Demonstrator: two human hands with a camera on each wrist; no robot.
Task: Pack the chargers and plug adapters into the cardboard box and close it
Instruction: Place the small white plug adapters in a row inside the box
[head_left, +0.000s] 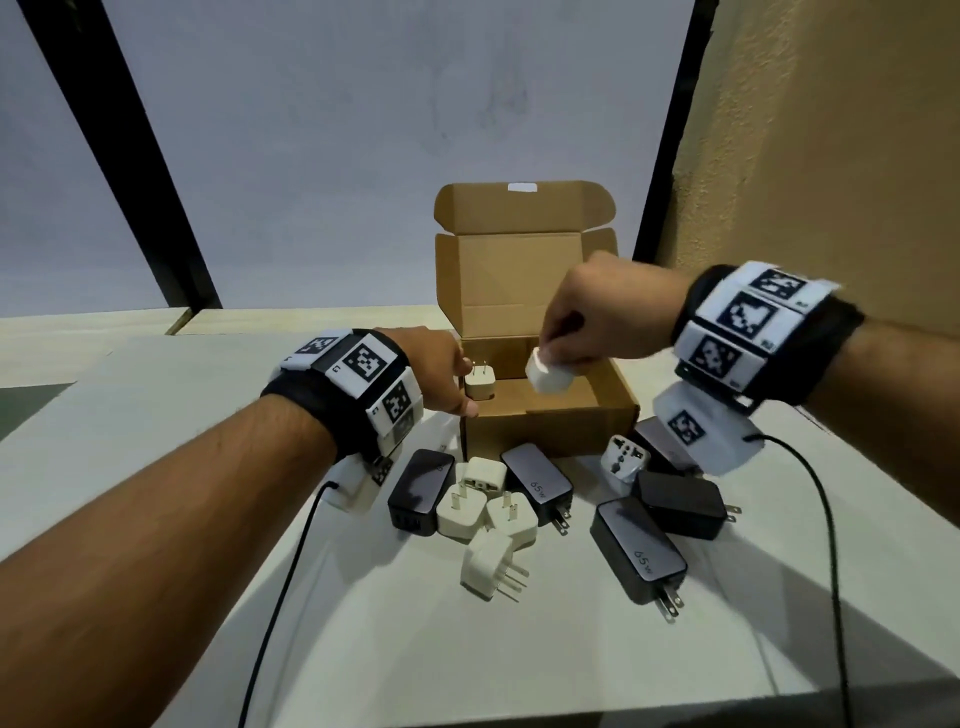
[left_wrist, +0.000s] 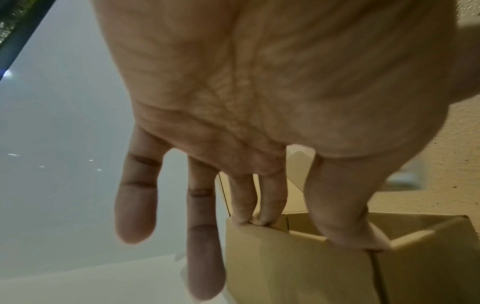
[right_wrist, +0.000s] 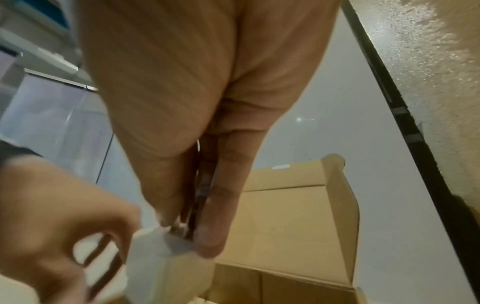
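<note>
The open cardboard box (head_left: 550, 428) stands mid-table with its lid upright. My right hand (head_left: 560, 352) pinches a white plug adapter (head_left: 544, 376) by its prong end, just above the box's inside; the right wrist view shows the adapter (right_wrist: 161, 265) under the fingertips (right_wrist: 207, 242). My left hand (head_left: 460, 387) rests with straight fingers on the box's near left corner; the fingertips (left_wrist: 244, 214) and thumb touch the rim of the box (left_wrist: 285, 271). Inside, at the left, a white charger (head_left: 479, 388) stands with its prongs up.
In front of the box lie several black 65W chargers (head_left: 640, 551), several white plug adapters (head_left: 485, 512) and a white universal adapter (head_left: 623, 460). Cables from both wrist cameras trail over the table (head_left: 156, 415). A textured wall (head_left: 831, 130) rises on the right.
</note>
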